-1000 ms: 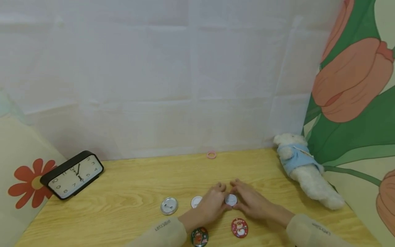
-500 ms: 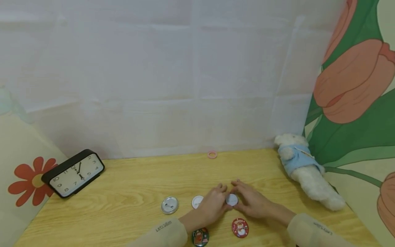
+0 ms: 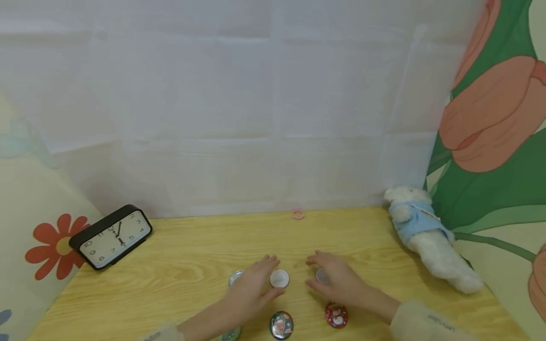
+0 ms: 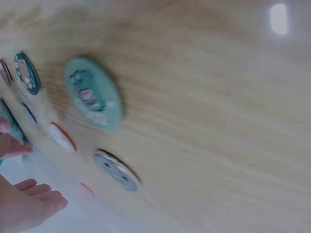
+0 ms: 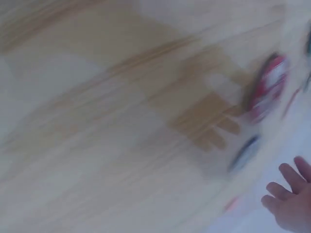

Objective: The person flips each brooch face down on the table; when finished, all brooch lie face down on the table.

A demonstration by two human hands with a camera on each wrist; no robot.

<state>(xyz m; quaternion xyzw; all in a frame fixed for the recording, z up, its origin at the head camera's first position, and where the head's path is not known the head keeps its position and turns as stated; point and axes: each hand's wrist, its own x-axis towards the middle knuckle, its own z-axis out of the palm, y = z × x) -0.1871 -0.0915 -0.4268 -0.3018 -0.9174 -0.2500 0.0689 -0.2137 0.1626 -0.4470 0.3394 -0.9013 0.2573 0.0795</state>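
My left hand hovers with fingers spread just left of a pin badge that lies white back up. Partly hidden beneath that hand is a larger silver-backed badge; its pin shows in the left wrist view. The right hand, fingers extended, is over another back-up badge and covers part of it. Nearer the front lie a dark green picture badge and a red one, both face up. A light green badge lies face up at the left.
A black-framed clock stands at the table's left end. At the right edge lies a white plush toy in a blue top. A small pink ring is near the back, before a white cloth.
My left hand has drawn away leftward from the badge that both hands were at, now near the other white-backed badge. The right hand's fingers have spread from that badge. The view has shifted slightly.
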